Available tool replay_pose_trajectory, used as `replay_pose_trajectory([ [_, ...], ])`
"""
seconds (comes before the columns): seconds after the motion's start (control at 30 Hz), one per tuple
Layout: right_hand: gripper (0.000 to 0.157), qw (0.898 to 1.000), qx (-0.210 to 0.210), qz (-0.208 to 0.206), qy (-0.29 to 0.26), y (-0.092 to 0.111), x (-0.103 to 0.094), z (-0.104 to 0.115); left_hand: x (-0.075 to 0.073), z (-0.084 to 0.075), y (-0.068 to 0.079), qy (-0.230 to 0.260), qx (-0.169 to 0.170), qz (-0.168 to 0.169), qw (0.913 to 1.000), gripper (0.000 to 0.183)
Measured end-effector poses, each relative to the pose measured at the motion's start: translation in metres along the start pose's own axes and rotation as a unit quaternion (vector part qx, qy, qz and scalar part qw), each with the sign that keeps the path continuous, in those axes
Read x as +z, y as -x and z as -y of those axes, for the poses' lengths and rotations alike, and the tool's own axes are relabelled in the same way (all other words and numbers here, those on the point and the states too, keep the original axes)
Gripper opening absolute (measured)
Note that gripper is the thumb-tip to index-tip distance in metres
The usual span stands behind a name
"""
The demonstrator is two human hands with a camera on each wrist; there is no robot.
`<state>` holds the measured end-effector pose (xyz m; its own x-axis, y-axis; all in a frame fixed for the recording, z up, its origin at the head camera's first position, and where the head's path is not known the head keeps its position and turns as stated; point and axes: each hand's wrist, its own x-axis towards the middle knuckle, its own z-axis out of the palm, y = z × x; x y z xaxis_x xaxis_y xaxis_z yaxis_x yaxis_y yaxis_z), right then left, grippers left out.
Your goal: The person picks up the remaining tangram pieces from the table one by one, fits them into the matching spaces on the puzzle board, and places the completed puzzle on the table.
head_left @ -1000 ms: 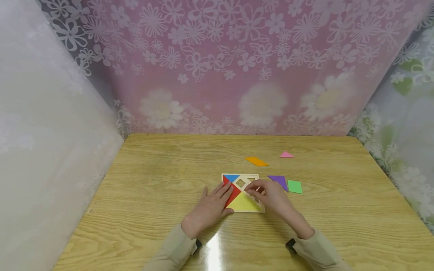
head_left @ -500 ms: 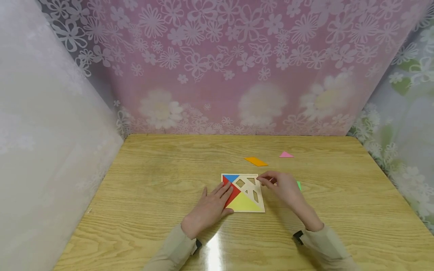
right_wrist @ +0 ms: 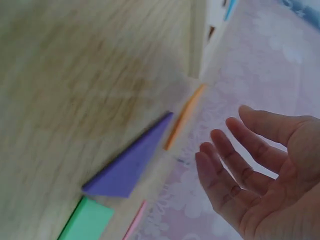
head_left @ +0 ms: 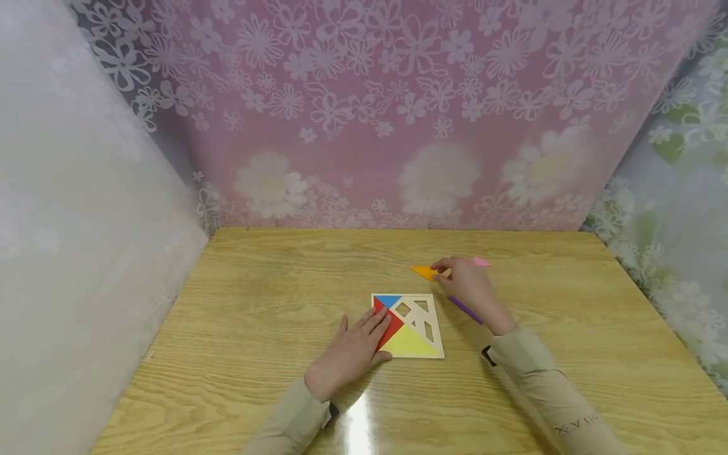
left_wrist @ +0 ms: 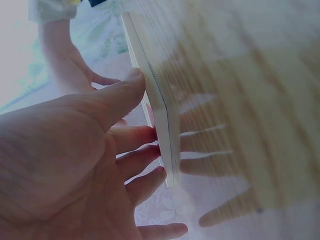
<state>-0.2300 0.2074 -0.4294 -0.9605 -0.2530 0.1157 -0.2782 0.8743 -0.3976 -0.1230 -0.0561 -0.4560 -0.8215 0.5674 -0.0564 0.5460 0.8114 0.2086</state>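
Note:
My left hand point(head_left: 349, 354) lies on the left part of a wooden tangram board point(head_left: 409, 301), straight fingers over the red triangle point(head_left: 389, 335) and the thumb at the near edge. A blue triangle point(head_left: 387, 300) and a yellow triangle point(head_left: 412, 345) also sit in the board. Several cut-outs show at its right side. Beyond the board, my right hand point(head_left: 467, 282) hovers with loosely bent fingers over the right end of an orange parallelogram point(head_left: 422, 272). The right wrist view shows nothing between those fingers.
A purple triangle point(right_wrist: 132, 160) lies right of the board, partly under the right forearm in the head view. Beside it is a green square point(right_wrist: 87, 220), hidden from the head camera. A pink triangle point(head_left: 482, 261) lies behind the right hand. Flowered curtains point(head_left: 352, 126) border the table.
My right hand has moved from over the board, first rightward, then away to the orange parallelogram. Its forearm now covers the green square. The left hand stays in place.

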Motion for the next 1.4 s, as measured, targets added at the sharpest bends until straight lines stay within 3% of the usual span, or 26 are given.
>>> replay_pose_trajectory([
  [0.23, 0.035, 0.997, 0.021, 0.043, 0.067, -0.024, 0.018, -0.007, 0.001, 0.000, 0.000, -0.001, 0.003, 0.000, 1.0000, 0.067],
  [0.77, 0.030, 0.995, 0.044, 0.067, 0.051, -0.036, 0.021, -0.008, -0.001, 0.000, 0.000, 0.006, -0.003, -0.001, 1.0000, 0.067],
  [1.1, 0.024, 0.997, 0.044, 0.059, -0.005, -0.032, 0.017, -0.011, 0.001, 0.001, -0.001, 0.000, 0.000, -0.002, 1.0000, 0.067],
  [1.4, 0.026, 0.990, 0.052, 0.027, -0.130, -0.015, 0.011, -0.018, 0.001, 0.001, 0.000, 0.005, 0.002, -0.008, 1.0000, 0.067],
])
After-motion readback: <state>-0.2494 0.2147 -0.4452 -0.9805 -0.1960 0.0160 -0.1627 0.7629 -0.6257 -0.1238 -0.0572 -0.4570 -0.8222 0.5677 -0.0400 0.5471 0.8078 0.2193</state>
